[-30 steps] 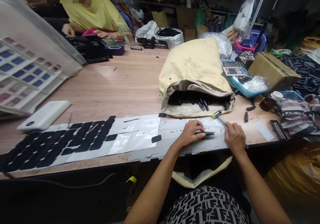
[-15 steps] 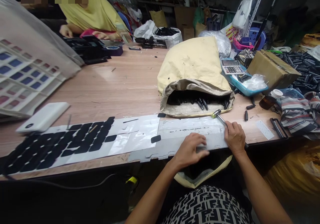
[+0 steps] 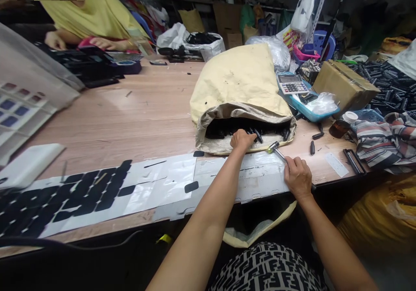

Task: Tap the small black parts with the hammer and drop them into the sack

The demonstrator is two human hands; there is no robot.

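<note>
My left hand point(image 3: 243, 139) reaches into the mouth of a pale yellow sack point(image 3: 240, 74). Its fingers are closed at the tips, against black tapered pieces point(image 3: 258, 135) lying inside; whether a piece is pinched is hidden. My right hand point(image 3: 297, 176) rests at the front edge of the table, wrapped round the metal handle of a small hammer point(image 3: 273, 147). The hammer's head, with a yellowish face, points up and left, just in front of the sack. Beneath both arms lies a grey-white sheet point(image 3: 224, 191) on the table edge.
Black rounded patches point(image 3: 97, 187) lie in rows on white paper at left. At right are a calculator point(image 3: 292, 84) on a blue basket point(image 3: 313, 114), a cardboard box point(image 3: 344, 85), a brown bottle point(image 3: 342, 125) and striped cloth point(image 3: 383, 143). Across the table sits a person in yellow point(image 3: 94, 13).
My left hand has moved up and forward from above the front edge to the sack's mouth, its fingers closing. The right hand still holds the hammer. The view has shifted slightly right.
</note>
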